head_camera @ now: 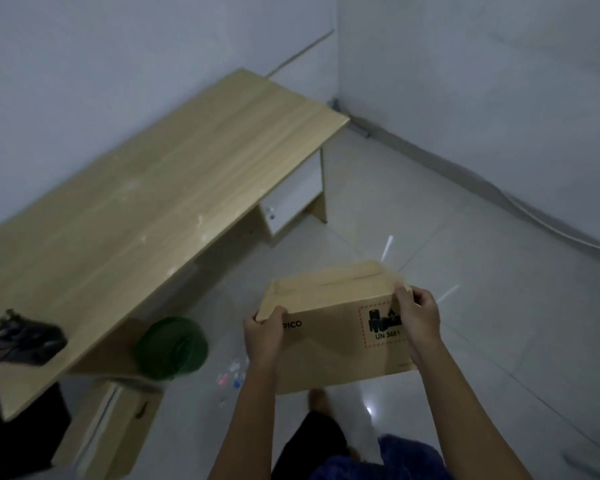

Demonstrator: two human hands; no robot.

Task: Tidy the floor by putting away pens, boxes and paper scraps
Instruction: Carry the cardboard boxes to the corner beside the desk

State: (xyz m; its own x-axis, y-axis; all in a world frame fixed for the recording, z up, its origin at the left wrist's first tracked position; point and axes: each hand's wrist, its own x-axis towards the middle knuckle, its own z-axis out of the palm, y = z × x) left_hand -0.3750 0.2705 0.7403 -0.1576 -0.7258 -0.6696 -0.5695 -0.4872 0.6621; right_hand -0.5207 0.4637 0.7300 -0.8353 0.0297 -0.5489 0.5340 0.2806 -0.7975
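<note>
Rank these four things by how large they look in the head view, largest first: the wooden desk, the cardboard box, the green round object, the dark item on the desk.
1. wooden desk
2. cardboard box, though it is nearer the camera
3. green round object and dark item: these look alike in size, and the dark item is blurred, so no ranking.

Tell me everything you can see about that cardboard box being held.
The cardboard box is plain brown, rectangular, with its top flaps shut along a centre seam. Its near side shows black "PICO" lettering and a red-bordered "UN 3481" battery label. It is held tilted above the floor, the left hand and right hand gripping its upper corners.
</note>
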